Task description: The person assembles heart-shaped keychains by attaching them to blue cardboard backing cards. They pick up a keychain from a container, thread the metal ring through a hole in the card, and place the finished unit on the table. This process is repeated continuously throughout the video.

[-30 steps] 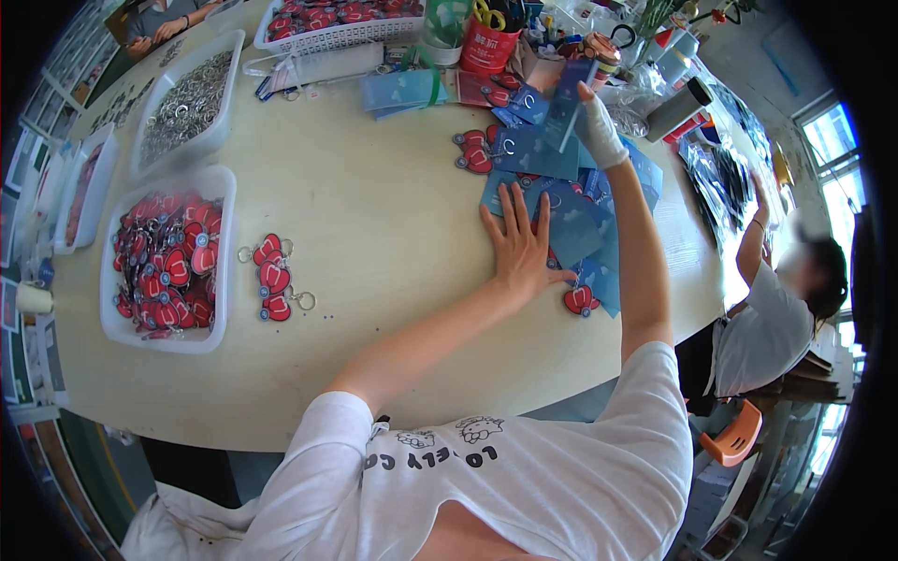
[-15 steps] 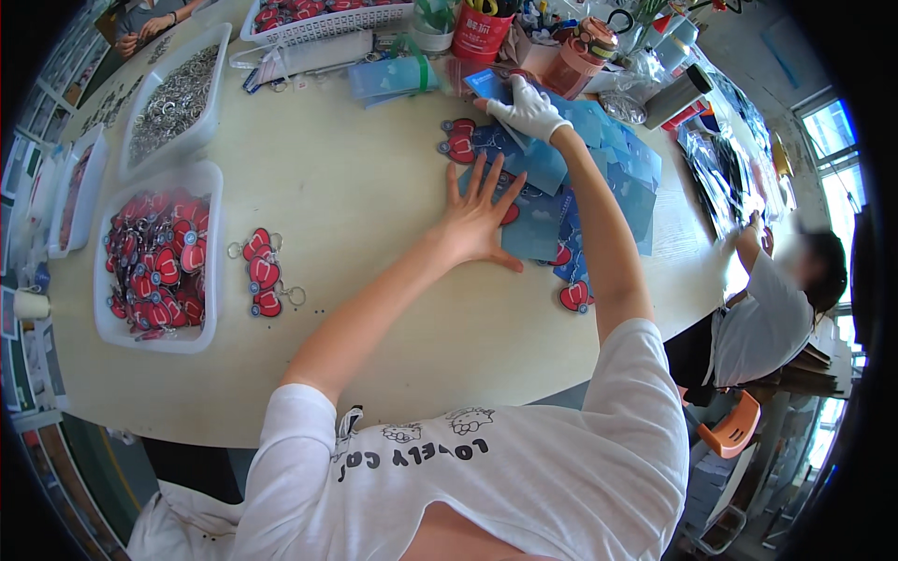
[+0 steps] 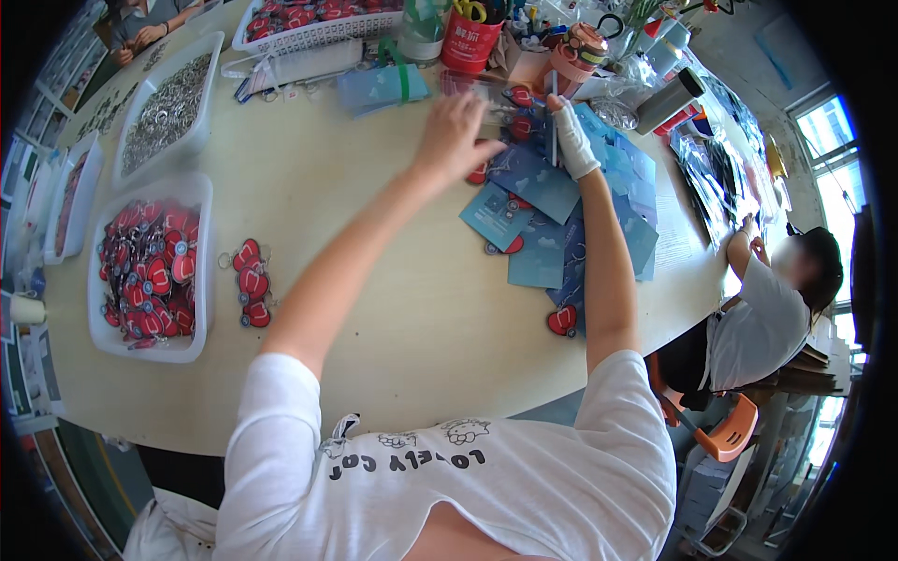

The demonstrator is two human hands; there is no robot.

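My right hand (image 3: 574, 143), in a white glove, grips a thin stack of blue cards (image 3: 551, 126) turned edge-on above the pile. My bare left hand (image 3: 456, 138) hovers to its left, thumb apart from the fingers; the fingertips are blurred and I see nothing held. Beneath and around both hands lie loose blue cards (image 3: 536, 254), overlapping. Red bow-shaped keychains (image 3: 562, 321) poke out from among them, some partly hidden under the cards.
At left stand a white bin of red keychains (image 3: 208, 280) and a bin of metal rings (image 3: 122, 168). Three or so keychains (image 3: 253, 283) lie beside them. Behind are a banded blue card bundle (image 3: 374, 91), a red pen cup (image 3: 467, 42) and a bottle (image 3: 572, 58). A co-worker (image 3: 772, 299) sits at right.
My left hand has lifted off the cards and moved up and left. The right hand has tipped its card stack from lying flattish to edge-on. Some cards and keychains in the pile have shifted.
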